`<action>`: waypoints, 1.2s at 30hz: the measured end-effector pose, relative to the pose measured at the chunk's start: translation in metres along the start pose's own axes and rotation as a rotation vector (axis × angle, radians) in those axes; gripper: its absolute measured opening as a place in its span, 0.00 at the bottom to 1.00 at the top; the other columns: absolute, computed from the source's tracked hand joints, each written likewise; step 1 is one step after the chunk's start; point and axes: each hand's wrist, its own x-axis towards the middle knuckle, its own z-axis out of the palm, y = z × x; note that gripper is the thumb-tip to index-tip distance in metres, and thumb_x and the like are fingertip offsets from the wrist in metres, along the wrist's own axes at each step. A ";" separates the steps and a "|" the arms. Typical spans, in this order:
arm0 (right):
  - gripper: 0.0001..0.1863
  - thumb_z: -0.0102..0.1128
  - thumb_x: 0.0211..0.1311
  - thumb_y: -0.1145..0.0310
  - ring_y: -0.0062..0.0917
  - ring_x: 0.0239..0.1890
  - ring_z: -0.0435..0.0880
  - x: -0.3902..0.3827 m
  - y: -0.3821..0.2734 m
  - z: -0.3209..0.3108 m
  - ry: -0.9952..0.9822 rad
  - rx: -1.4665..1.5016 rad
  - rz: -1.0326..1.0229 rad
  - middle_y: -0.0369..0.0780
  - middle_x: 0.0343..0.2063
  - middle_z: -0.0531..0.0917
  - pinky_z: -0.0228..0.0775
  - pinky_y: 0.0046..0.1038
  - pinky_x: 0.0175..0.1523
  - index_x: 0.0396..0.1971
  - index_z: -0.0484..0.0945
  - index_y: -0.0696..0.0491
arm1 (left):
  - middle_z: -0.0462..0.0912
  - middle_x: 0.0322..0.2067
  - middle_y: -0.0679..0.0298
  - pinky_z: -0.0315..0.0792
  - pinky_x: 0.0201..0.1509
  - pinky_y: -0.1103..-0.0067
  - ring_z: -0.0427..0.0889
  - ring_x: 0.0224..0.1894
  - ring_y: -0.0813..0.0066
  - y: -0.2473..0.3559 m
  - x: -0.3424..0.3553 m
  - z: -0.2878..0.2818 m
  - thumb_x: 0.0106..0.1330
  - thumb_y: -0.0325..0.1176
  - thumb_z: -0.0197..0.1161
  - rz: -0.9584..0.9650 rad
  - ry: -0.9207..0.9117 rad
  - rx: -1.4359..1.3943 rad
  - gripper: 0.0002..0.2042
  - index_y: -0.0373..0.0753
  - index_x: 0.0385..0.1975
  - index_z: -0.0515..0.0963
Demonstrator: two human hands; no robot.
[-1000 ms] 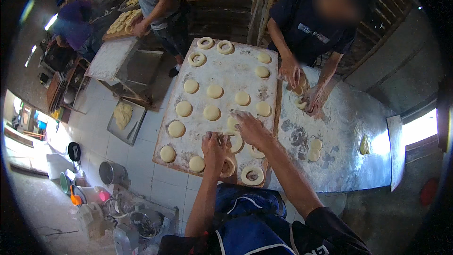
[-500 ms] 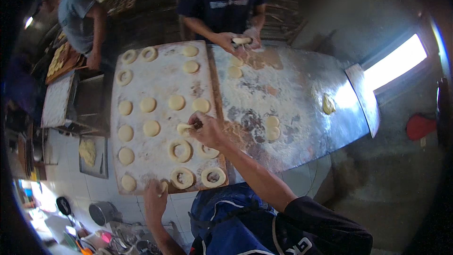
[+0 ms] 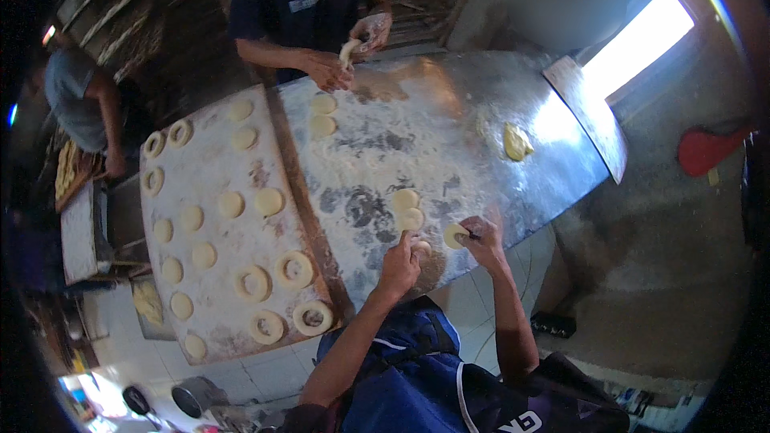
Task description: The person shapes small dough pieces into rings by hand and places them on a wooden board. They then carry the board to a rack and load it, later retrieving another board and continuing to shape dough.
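Note:
My left hand (image 3: 399, 267) is over the near edge of the metal table, its index finger stretched up to the lower of two touching dough rounds (image 3: 407, 200). Between its curled fingers and thumb shows part of what looks like a dough round (image 3: 421, 250). To the right, my right hand (image 3: 485, 242) is closed on the edge of a flat, pale dough round (image 3: 456, 236), held just above the metal surface. Dark shadow lies between its finger and thumb.
A floured board (image 3: 224, 156) at left bears several dough rounds (image 3: 231, 204) and dough rings (image 3: 253, 283). Across the table, a person (image 3: 309, 12) works a dough piece (image 3: 348, 54). A yellowish lump (image 3: 517, 143) lies at right. Another person (image 3: 84, 92) stands far left.
Both my hands have moved right, from the floured board to the metal table. The dough round my right hand gripped there has left the board. The whole view has swung right.

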 end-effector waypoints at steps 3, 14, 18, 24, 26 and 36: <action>0.21 0.72 0.54 0.74 0.45 0.51 0.80 0.003 0.012 -0.011 0.263 -0.433 -0.091 0.48 0.44 0.80 0.74 0.44 0.54 0.50 0.79 0.54 | 0.80 0.44 0.53 0.73 0.54 0.57 0.80 0.51 0.51 0.002 0.011 0.034 0.63 0.32 0.70 0.068 0.188 0.472 0.21 0.40 0.55 0.74; 0.20 0.70 0.65 0.72 0.29 0.44 0.88 -0.008 -0.005 0.009 -0.242 0.404 -0.030 0.44 0.43 0.87 0.81 0.32 0.49 0.56 0.80 0.58 | 0.88 0.40 0.54 0.81 0.47 0.70 0.88 0.41 0.61 0.034 0.019 0.030 0.71 0.31 0.69 -0.250 0.075 -0.434 0.21 0.31 0.58 0.71; 0.20 0.72 0.65 0.70 0.22 0.42 0.88 0.019 -0.001 0.003 -0.384 0.606 0.088 0.42 0.40 0.90 0.82 0.28 0.47 0.54 0.82 0.61 | 0.87 0.40 0.54 0.81 0.45 0.76 0.86 0.42 0.72 0.049 0.019 0.045 0.72 0.34 0.68 -0.263 0.161 -0.556 0.16 0.28 0.52 0.79; 0.23 0.70 0.61 0.77 0.24 0.46 0.88 0.041 -0.009 -0.010 -0.411 0.602 0.051 0.44 0.44 0.89 0.82 0.27 0.51 0.57 0.79 0.60 | 0.86 0.38 0.57 0.80 0.43 0.77 0.84 0.40 0.75 0.062 0.025 0.049 0.73 0.38 0.67 -0.183 0.268 -0.389 0.16 0.27 0.45 0.80; 0.28 0.70 0.59 0.79 0.25 0.48 0.88 0.045 -0.013 -0.012 -0.397 0.715 0.057 0.45 0.46 0.88 0.82 0.28 0.51 0.61 0.75 0.59 | 0.86 0.39 0.58 0.80 0.42 0.76 0.84 0.40 0.75 0.066 0.028 0.051 0.74 0.36 0.65 -0.200 0.273 -0.343 0.15 0.28 0.47 0.79; 0.37 0.67 0.61 0.69 0.33 0.43 0.87 0.061 -0.023 -0.036 -0.675 0.541 -0.249 0.48 0.46 0.87 0.79 0.38 0.50 0.70 0.64 0.50 | 0.76 0.58 0.54 0.80 0.52 0.72 0.83 0.52 0.65 0.072 0.034 0.081 0.74 0.27 0.64 -0.336 0.409 -1.307 0.26 0.48 0.67 0.59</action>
